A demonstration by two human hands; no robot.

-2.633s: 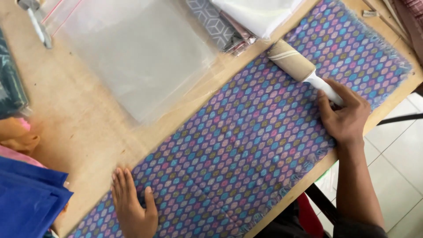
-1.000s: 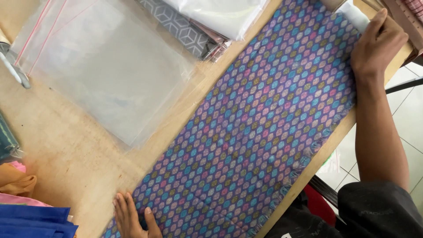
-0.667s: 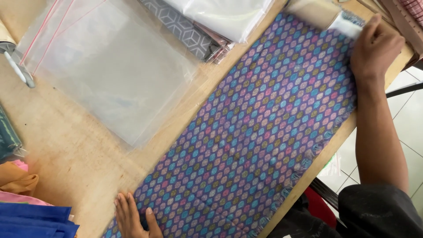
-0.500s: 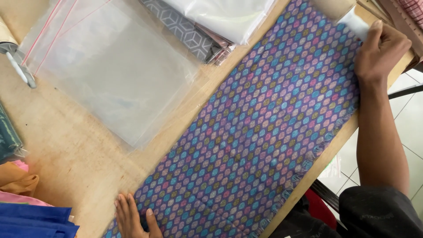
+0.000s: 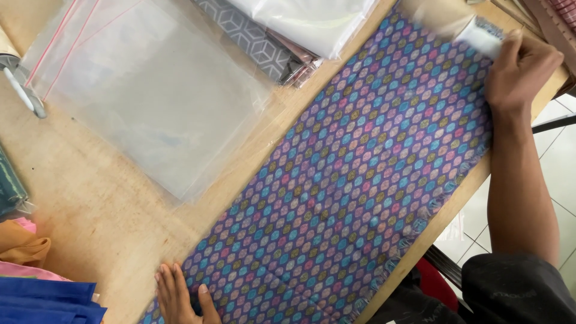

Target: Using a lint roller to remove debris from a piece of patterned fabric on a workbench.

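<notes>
A long strip of purple cloth [image 5: 354,180] with a pattern of small blue, pink and yellow hexagons lies flat along the wooden table [image 5: 90,198]. My right hand [image 5: 521,71] grips the white handle of a lint roller [image 5: 450,21], whose blurred beige roll rests on the cloth's far end. My left hand [image 5: 180,295] presses flat on the near end of the cloth, fingers together.
A clear zip bag [image 5: 144,90] lies left of the cloth. Folded grey-patterned and white cloths in plastic [image 5: 288,33] sit at the back. Blue, orange and pink folded cloths [image 5: 36,282] are at the near left. The table edge and tiled floor [image 5: 558,174] are at the right.
My right hand has run the lint roller from the middle of the cloth up to its far end and keeps stroking there. My left hand stays on the near end.
</notes>
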